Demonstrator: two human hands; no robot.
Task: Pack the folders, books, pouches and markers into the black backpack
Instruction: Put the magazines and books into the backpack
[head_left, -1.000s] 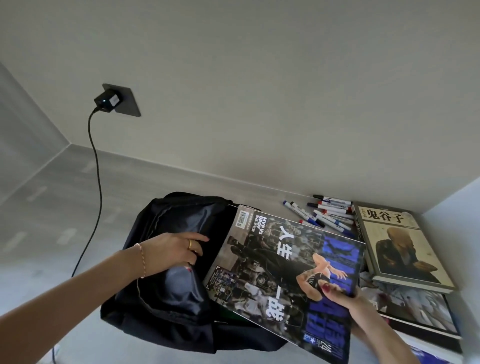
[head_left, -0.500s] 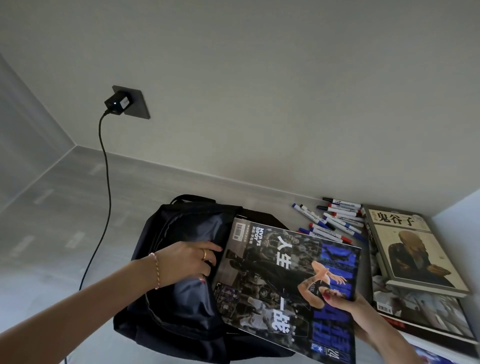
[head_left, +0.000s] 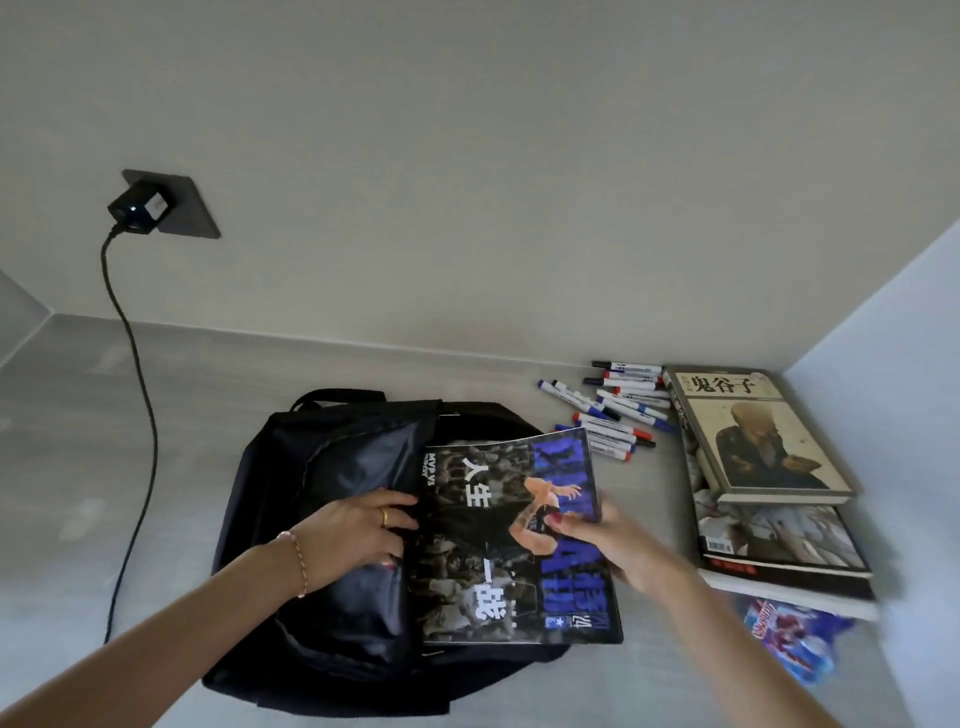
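The backpack (head_left: 322, 545) lay flat on the floor (head_left: 78, 467), its mouth open. The left hand (head_left: 353, 535) gripped the front flap, fingers curled under the edge, apparently holding it back. The right hand (head_left: 608, 540) pinched a magazine (head_left: 509, 540) by its right edge, thumb on the cover; its left edge sat in the opening. Markers (head_left: 618, 410) lay scattered beside the bag, touching a stack of books (head_left: 758, 467) on the right.
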